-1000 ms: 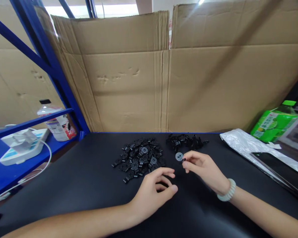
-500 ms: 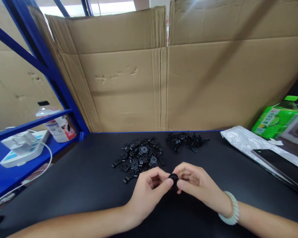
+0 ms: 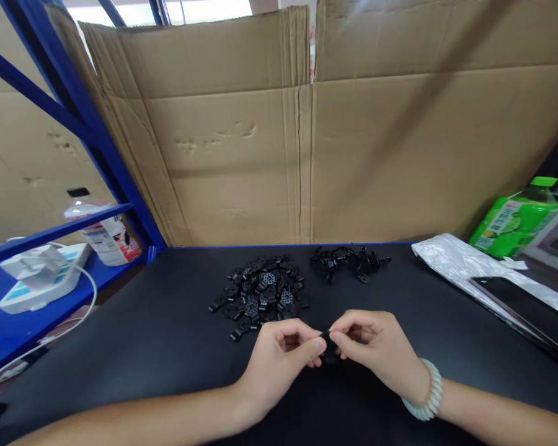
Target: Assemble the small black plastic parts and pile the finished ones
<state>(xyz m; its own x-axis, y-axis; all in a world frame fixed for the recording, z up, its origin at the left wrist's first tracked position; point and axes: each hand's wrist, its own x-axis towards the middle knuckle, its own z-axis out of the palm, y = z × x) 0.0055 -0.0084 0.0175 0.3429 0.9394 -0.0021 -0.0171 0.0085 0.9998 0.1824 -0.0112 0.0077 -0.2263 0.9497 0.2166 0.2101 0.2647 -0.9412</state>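
Between my two hands is a small black plastic part, mostly covered by the fingers. My left hand pinches it from the left with thumb and fingertips. From the right, my right hand grips the same part between thumb and forefinger; a pale coiled band circles that wrist. Just beyond my left hand lies a heap of black plastic parts with round, perforated discs and short tabs. A smaller pile of black curved pieces sits farther back, to the right of the heap.
A phone rests on a silvery bag at the right, near a green bottle. On the blue shelf at left stand a power strip with a cable and another bottle. Cardboard walls the table's back.
Both hands stay together on the black part, which has turned and now shows less of its round face. My right hand's fingers have shifted their hold slightly.
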